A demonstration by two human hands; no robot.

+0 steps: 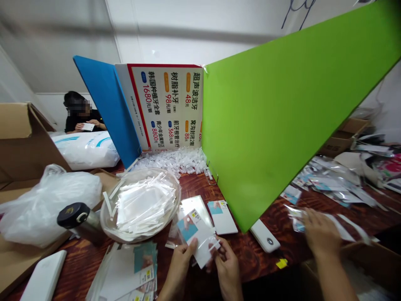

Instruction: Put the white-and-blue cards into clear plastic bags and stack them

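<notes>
My left hand (179,264) is closed on the lower left edge of a printed card (196,234) with a blue picture panel and a yellow mark, its thumb on the front. At the card's lower right corner, my right hand (228,265) pinches a small white tube-like piece (214,245); its exact kind is hard to make out. Clear film seems to lie around the card. Just beyond my hands rests a similar card (223,217). To the left lies a stack of bagged cards (125,271).
A round basin (108,223) holds white strips and clear sleeves. Behind it is a heap of small white tubes (175,161). A green board (266,113) stands at right, beside another person's hand (322,234). A dark flask (81,221) and white power bank (265,236) are nearby.
</notes>
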